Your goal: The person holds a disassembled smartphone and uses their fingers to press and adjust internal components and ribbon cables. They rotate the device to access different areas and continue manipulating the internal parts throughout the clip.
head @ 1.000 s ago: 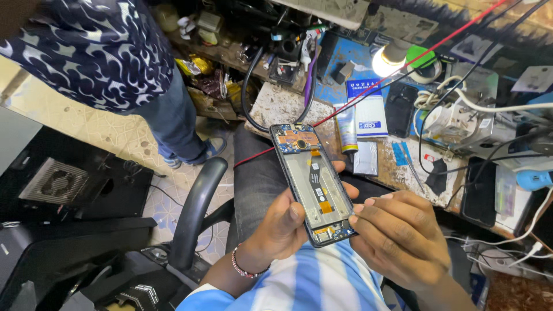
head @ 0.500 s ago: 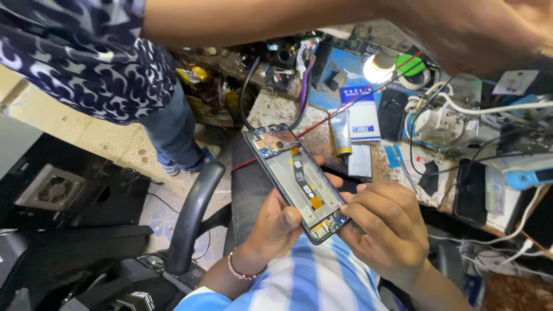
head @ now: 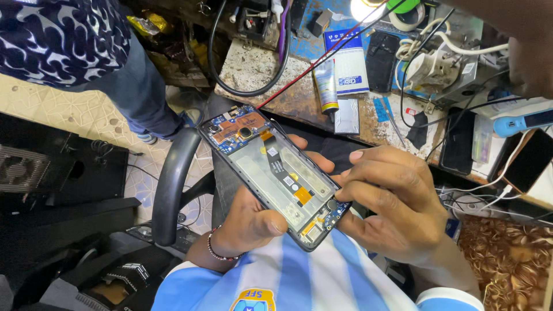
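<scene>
Cradling an opened phone over the lap, the left hand has its palm under the frame and its thumb hooked over the near edge, so the bare insides face up at the camera. That grip holds it slanted, camera end pointing towards the workbench, bottom end near the striped shirt. The right hand closes in from the other side, fingertips pinched together right at the phone's lower corner, beside the small round part and the little board there; whether they hold a tiny piece between them, I cannot tell. The other fingers curl along the phone's far edge, steadying it.

Down the middle of the phone runs a dark ribbon cable with an orange tab, lying flat in the empty bay.

Beyond, the bench is crowded: a tube lying by a blue-and-white box, a black cable looped on the stone slab, a red wire crossing over, a bright lamp at the top. Another person in a patterned top stands to the left, and a chair arm curves below the phone.
</scene>
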